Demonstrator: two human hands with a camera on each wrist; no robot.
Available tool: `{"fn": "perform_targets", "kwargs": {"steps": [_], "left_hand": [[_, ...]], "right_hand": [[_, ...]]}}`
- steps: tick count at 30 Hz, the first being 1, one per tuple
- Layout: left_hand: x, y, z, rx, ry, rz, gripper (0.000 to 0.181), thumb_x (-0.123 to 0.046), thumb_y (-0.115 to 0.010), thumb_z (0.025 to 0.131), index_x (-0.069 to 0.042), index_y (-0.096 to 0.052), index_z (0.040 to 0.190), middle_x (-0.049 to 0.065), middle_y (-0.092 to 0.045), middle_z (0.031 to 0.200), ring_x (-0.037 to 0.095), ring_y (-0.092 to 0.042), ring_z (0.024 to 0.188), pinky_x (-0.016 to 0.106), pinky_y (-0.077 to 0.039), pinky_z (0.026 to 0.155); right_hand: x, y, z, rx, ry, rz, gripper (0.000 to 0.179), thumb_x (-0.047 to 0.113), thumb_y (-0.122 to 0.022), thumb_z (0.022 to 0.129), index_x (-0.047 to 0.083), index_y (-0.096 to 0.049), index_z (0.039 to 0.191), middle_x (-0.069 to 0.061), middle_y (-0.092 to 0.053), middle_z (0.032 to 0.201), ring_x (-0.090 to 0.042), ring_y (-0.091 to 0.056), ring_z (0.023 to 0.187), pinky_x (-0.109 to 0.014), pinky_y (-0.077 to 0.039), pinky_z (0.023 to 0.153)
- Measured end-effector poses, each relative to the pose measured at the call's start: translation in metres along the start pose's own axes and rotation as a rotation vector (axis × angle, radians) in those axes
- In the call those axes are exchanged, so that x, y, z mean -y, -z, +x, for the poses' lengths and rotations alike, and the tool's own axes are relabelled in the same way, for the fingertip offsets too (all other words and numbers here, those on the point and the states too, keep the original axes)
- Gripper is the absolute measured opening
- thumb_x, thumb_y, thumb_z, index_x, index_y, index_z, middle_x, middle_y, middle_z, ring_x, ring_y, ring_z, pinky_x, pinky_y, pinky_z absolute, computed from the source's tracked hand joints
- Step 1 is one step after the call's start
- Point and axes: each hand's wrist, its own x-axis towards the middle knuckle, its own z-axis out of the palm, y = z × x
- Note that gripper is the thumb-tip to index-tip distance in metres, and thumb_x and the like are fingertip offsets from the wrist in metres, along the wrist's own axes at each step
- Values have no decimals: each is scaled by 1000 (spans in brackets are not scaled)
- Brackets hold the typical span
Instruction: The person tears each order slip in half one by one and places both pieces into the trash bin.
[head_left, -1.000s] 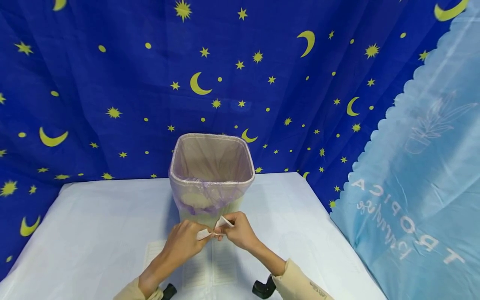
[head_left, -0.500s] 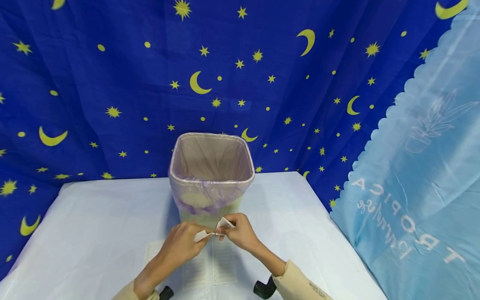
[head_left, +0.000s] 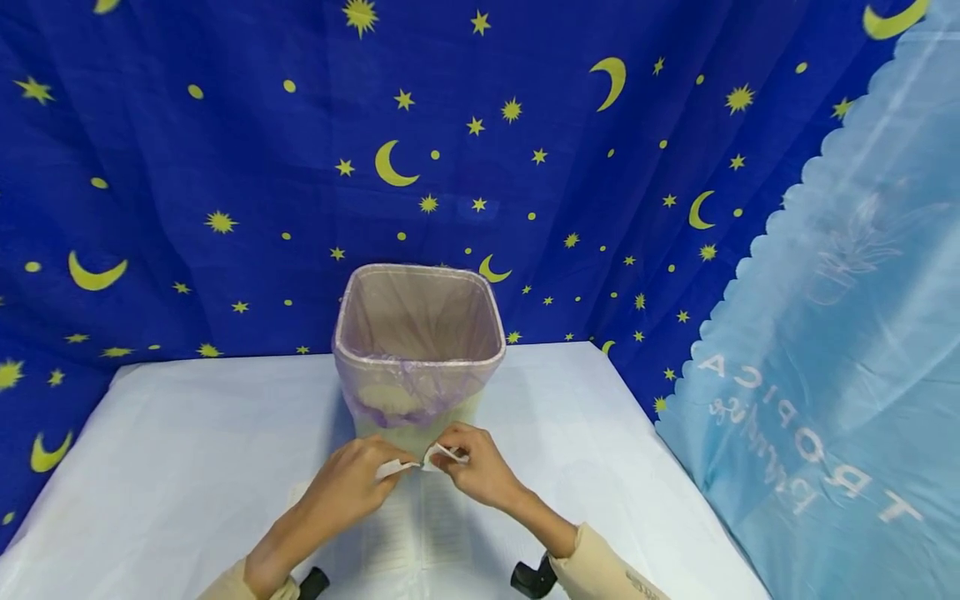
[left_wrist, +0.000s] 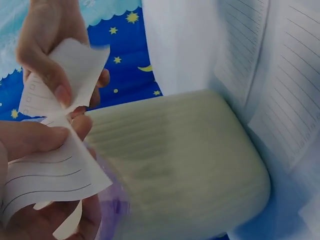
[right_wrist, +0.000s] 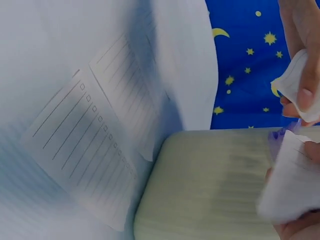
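Note:
In the head view, my left hand (head_left: 347,485) and right hand (head_left: 480,471) are close together in front of a pale bin (head_left: 408,437). My left hand pinches a piece of lined paper (left_wrist: 55,172) between thumb and fingers. A second piece of paper (left_wrist: 82,67), with small printed boxes along one edge, is gripped by my right hand. In the left wrist view the two pieces meet at a narrow point beside the left thumb; I cannot tell whether they are still joined. A purple liner (head_left: 390,408) is folded over the bin's rim.
Lined sheets with checkboxes (right_wrist: 85,145) lie on the white-covered table (head_left: 225,433) below my hands. Behind the table hangs a blue curtain (head_left: 300,192) with moons and stars. A light blue cloth (head_left: 847,350) hangs at the right.
My left hand has drawn slightly left, away from the right hand. The fingertips, nearly together before, now have a wider gap, with the two parts of paper pulled further apart.

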Motion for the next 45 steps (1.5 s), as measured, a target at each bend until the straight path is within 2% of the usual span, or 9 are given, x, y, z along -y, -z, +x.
{"fn": "perform_targets", "kwargs": {"steps": [6, 11, 15, 19, 25, 29, 35, 41, 45], "left_hand": [[9, 10, 2, 72, -100, 50, 36, 5, -70, 73, -17, -78, 101, -4, -74, 91, 11, -64, 78, 30, -49, 65], [9, 17, 5, 81, -191, 89, 47, 10, -68, 73, -20, -76, 108, -8, -74, 97, 12, -63, 84, 39, -50, 77], [9, 23, 11, 82, -289, 21, 49, 15, -68, 75, -18, -76, 110, -9, -74, 98, 8, -59, 81, 36, -52, 80], [10, 33, 20, 71, -375, -89, 43, 18, -68, 75, -11, -76, 105, -2, -71, 99, 9, -63, 85, 28, -55, 76], [11, 55, 33, -26, -461, -163, 40, 19, -72, 72, -6, -76, 103, 1, -67, 93, 8, -61, 78, 19, -51, 65], [10, 65, 39, -90, -448, -200, 36, 14, -75, 73, -8, -76, 101, 0, -71, 92, 12, -66, 79, 21, -52, 65], [7, 72, 45, -145, -430, -180, 30, 9, -76, 74, -6, -76, 100, 2, -75, 92, 14, -71, 79, 23, -55, 66], [3, 84, 54, -153, -426, -151, 28, 8, -79, 72, -4, -77, 97, 5, -76, 91, 18, -73, 80, 23, -56, 66], [1, 92, 60, -127, -421, -141, 28, 8, -78, 73, -2, -77, 99, 8, -76, 92, 20, -73, 81, 26, -57, 66]], "right_hand": [[4, 9, 3, 59, 90, -45, 13, -2, -69, 82, 9, -74, 87, 0, -66, 81, -2, -48, 74, -18, -48, 67], [11, 20, 7, 56, 119, -24, 12, 1, -77, 80, 6, -77, 91, -2, -74, 82, 1, -56, 70, -14, -47, 64], [18, 25, 9, 24, 125, 9, 9, 4, -80, 78, 5, -77, 87, -4, -75, 82, -4, -66, 73, -15, -51, 65], [23, 30, 12, 25, 148, 3, 9, 5, -79, 78, 5, -78, 87, -4, -76, 83, -6, -68, 75, -15, -51, 66], [34, 45, 17, 53, 209, -61, 13, -2, -74, 81, 2, -76, 94, -5, -76, 91, -11, -70, 86, -18, -53, 74], [39, 55, 21, 58, 212, -101, 22, -9, -70, 81, 1, -74, 101, -7, -75, 98, -17, -70, 95, -24, -54, 80], [47, 64, 26, 67, 217, -138, 31, -14, -66, 80, 1, -74, 106, -8, -74, 103, -20, -69, 101, -26, -54, 85], [56, 73, 39, -11, 256, -167, 20, -9, -72, 78, 1, -76, 94, -8, -76, 92, -18, -70, 88, -23, -54, 75], [63, 82, 48, -7, 244, -167, 18, -8, -72, 78, 0, -76, 94, -9, -75, 92, -20, -68, 89, -28, -54, 78]]}}
